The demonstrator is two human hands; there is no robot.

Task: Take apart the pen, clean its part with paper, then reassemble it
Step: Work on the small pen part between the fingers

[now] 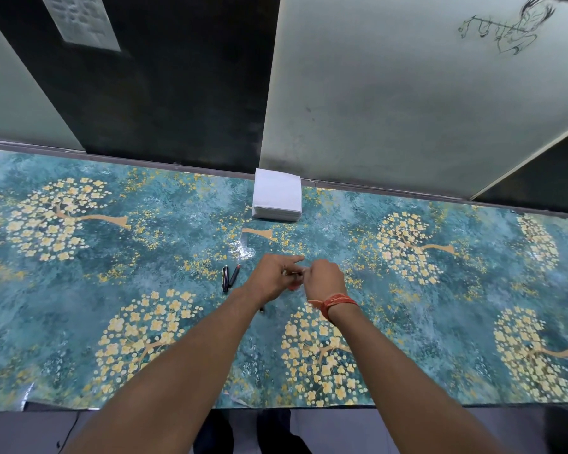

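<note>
Two dark pen parts lie side by side on the teal flowered table cover, just left of my left hand, with the white paper stack farther back near the wall. My left hand and my right hand meet fingertip to fingertip above the cover, both pinched on a small pale piece between them, too small to name. Red thread wraps my right wrist.

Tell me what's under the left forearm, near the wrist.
Only a small dark tip pokes out from under the left forearm on the patterned table cover. The arm covers the rest, so it cannot be identified.
</note>
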